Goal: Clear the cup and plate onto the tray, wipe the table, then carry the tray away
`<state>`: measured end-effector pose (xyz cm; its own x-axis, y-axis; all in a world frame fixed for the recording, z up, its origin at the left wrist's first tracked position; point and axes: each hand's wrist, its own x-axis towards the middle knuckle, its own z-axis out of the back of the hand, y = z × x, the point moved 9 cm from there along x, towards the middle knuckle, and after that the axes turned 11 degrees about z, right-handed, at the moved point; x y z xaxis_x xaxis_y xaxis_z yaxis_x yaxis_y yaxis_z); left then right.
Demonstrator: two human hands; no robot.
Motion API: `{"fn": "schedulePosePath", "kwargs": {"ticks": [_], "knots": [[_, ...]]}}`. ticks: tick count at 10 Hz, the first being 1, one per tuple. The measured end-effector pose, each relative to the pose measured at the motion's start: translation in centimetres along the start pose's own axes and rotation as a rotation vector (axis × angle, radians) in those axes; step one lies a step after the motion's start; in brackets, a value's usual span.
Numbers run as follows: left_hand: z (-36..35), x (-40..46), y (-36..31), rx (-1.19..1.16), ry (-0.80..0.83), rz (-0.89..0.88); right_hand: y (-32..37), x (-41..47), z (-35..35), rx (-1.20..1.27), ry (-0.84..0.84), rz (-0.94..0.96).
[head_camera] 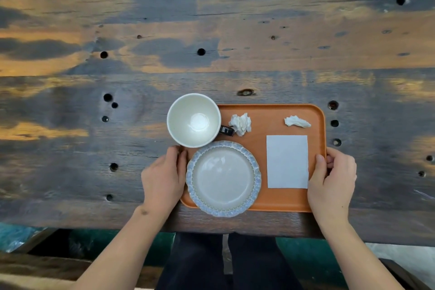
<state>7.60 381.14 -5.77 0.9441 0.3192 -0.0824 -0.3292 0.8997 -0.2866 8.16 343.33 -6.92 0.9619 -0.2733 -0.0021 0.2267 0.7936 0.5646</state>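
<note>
An orange tray (270, 198) lies near the front edge of the wooden table. On its left half sit a white cup (193, 120) with a dark handle and, nearer me, a round plate (223, 178) with a blue scalloped rim. My left hand (163, 178) grips the tray's left edge beside the plate. My right hand (333, 178) grips the right edge, thumb on top of the rim. Whether the tray is lifted off the table I cannot tell.
Two crumpled white tissues (240, 124) (297, 122) and a flat white paper napkin (287, 161) also lie on the tray. The dark weathered table (211, 42) has several round holes. Below its front edge are my dark-clothed legs and a green floor.
</note>
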Motion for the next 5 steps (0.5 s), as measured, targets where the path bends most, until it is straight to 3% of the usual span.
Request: {"fn": "schedulePosePath", "kwargs": {"ticks": [2, 3, 4, 5], "knots": [[-0.1, 0.0, 0.5, -0.020, 0.079, 0.084, 0.6, 0.3, 0.4, 0.027, 0.011, -0.003], [-0.5, -1.0, 0.9, -0.125, 0.290, 0.184, 1.8, 0.3, 1.2, 0.071, 0.098, -0.070], [0.4, -2.9, 1.5, -0.226, 0.499, 0.303, 2.7, -0.2, 2.7, 0.147, 0.211, -0.253], [1.3, -6.4, 3.1, -0.261, 0.624, 0.392, 2.4, -2.4, 4.5, 0.107, 0.336, -0.358]]}}
